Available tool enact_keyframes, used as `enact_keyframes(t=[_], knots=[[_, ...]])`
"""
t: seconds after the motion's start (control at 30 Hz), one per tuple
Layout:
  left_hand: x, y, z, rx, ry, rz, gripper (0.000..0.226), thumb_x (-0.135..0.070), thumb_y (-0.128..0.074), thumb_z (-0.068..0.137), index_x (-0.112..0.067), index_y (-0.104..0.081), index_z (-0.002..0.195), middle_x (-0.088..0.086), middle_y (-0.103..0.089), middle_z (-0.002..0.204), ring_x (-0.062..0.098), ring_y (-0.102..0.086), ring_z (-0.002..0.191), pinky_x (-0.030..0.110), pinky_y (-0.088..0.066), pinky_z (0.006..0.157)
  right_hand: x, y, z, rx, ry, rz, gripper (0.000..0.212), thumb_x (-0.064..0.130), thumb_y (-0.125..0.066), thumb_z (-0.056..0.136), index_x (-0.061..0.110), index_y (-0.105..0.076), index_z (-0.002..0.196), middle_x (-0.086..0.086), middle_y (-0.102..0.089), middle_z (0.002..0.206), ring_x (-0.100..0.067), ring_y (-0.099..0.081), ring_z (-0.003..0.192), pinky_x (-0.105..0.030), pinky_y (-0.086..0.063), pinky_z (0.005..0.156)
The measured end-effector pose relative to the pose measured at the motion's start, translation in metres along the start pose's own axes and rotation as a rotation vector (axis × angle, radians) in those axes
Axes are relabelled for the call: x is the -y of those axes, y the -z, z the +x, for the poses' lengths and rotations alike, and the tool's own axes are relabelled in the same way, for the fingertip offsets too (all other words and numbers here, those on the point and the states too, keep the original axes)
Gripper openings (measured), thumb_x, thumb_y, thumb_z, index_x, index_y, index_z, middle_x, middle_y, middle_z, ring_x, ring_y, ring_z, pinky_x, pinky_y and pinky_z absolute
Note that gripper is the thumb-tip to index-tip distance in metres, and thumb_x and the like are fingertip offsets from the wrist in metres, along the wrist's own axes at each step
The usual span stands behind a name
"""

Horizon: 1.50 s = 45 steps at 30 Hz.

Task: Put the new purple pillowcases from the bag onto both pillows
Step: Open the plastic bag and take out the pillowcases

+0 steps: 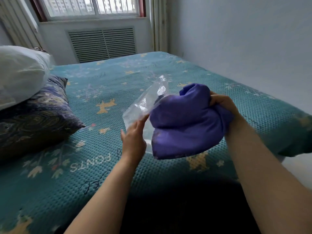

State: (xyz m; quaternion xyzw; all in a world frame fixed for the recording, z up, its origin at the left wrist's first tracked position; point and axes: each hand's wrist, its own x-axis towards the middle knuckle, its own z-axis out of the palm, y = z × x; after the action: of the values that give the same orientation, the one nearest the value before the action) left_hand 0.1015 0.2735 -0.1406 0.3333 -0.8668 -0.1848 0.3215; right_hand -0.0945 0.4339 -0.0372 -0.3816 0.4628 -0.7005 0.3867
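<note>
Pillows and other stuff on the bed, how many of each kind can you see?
Pillows: 2, a white pillow lying on a patterned pillow
Purple pillowcase bundle: 1, held by the right hand
Clear plastic bag: 1, at the left hand
Total: 4

1. "FONTS" is woven in white capitals on the teal bedspread (pixel 104 92), upside down from this view, near the left forearm.
2. Dark cursive stitching beside it on the bedspread cannot be read.
</note>
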Motion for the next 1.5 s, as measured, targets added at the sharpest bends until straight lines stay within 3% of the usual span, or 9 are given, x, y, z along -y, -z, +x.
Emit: enact_keyframes(t=[0.3,0.47,0.57,0.73,0.87,1.1,1.23,1.33,1.5], knots=[[0.015,0.034,0.012,0.399,-0.098,-0.078,0.032,-0.019,-0.054,0.094,-0.051,-0.056,0.097,-0.002,-0.016,0.157,0.02,-0.001,0.147,0.043,-0.005,0.119,-0.001,-0.014,-0.022,0.385,-0.378,-0.079,0.037,0.0,-0.064,0.036,0.01,-0.071,0.07,-0.005,-0.067,0.068,-0.015,-0.065,0.064,-0.02,-0.053,0.06],[-0.005,0.053,-0.017,0.661,-0.17,-0.599,0.074,-0.068,-0.015,0.077,-0.03,-0.074,0.102,0.004,-0.073,0.099,0.008,-0.065,0.1,0.022,-0.046,0.089,0.004,-0.031,-0.017,0.509,-0.396,-0.209,0.035,-0.011,-0.05,0.056,0.013,-0.071,0.072,-0.004,-0.067,0.073,-0.013,-0.064,0.071,-0.021,-0.053,0.067],[-0.011,0.065,-0.032,0.852,-0.144,-0.691,0.056,-0.058,-0.05,0.086,-0.008,-0.06,0.109,0.001,-0.073,0.099,0.013,-0.065,0.099,0.024,-0.051,0.081,0.003,-0.033,-0.01,0.356,-0.31,-0.197,0.036,-0.007,-0.048,0.058,0.015,-0.073,0.072,-0.001,-0.068,0.073,-0.011,-0.065,0.07,-0.019,-0.054,0.065],[-0.013,0.067,-0.027,0.552,0.236,-1.051,0.042,0.003,-0.07,0.074,-0.007,-0.058,0.113,0.002,-0.072,0.101,0.016,-0.067,0.092,0.027,-0.055,0.074,-0.011,-0.021,-0.002,0.161,-0.173,0.141,0.036,0.025,-0.055,0.08,0.015,-0.068,0.112,-0.006,-0.068,0.115,-0.018,-0.064,0.105,-0.029,-0.053,0.089],[-0.016,0.071,-0.009,0.117,0.341,-1.291,0.029,0.007,-0.057,0.084,-0.009,-0.057,0.109,-0.004,-0.073,0.083,0.008,-0.068,0.074,0.021,-0.054,0.063,-0.037,-0.023,0.01,0.379,-0.278,0.61,0.1,0.081,-0.029,0.075,0.009,-0.033,0.145,-0.017,-0.042,0.144,-0.034,-0.038,0.134,-0.051,-0.036,0.107],[0.025,0.062,0.061,-0.148,0.378,-1.195,0.047,-0.006,-0.062,0.088,-0.011,-0.043,0.132,0.004,-0.064,0.117,0.014,-0.064,0.098,0.028,-0.054,0.081,-0.042,-0.058,0.077,-0.019,-0.124,-0.148,0.051,0.006,-0.07,0.08,0.0,-0.05,0.126,-0.013,-0.066,0.112,-0.018,-0.067,0.091,-0.026,-0.056,0.082],[0.073,0.028,0.072,-0.017,0.686,-0.749,0.113,-0.057,-0.08,0.058,-0.012,-0.018,0.143,0.016,-0.052,0.134,0.027,-0.053,0.119,0.041,-0.042,0.103,-0.076,-0.059,0.136,-0.138,-0.152,-0.897,0.015,0.022,-0.069,0.085,0.01,-0.063,0.091,-0.01,-0.068,0.087,-0.016,-0.06,0.073,-0.031,-0.048,0.07],[0.087,0.014,0.065,0.236,0.737,-0.284,0.111,-0.056,-0.073,0.055,-0.005,-0.028,0.142,0.022,-0.039,0.142,0.033,-0.038,0.132,0.036,-0.033,0.11,-0.116,-0.039,0.153,-0.022,-0.456,-1.266,0.045,0.051,-0.062,0.084,0.008,-0.065,0.096,-0.01,-0.064,0.093,-0.025,-0.062,0.09,-0.028,-0.041,0.071],[0.095,-0.002,0.066,0.261,0.653,-0.454,0.083,-0.022,-0.079,0.07,-0.015,-0.033,0.139,0.013,-0.048,0.138,0.025,-0.052,0.12,0.038,-0.044,0.101,-0.142,-0.02,0.16,-0.1,-0.595,-1.015,0.079,0.045,-0.077,0.073,0.006,-0.043,0.132,-0.012,-0.054,0.128,-0.027,-0.053,0.116,-0.031,-0.043,0.091]])
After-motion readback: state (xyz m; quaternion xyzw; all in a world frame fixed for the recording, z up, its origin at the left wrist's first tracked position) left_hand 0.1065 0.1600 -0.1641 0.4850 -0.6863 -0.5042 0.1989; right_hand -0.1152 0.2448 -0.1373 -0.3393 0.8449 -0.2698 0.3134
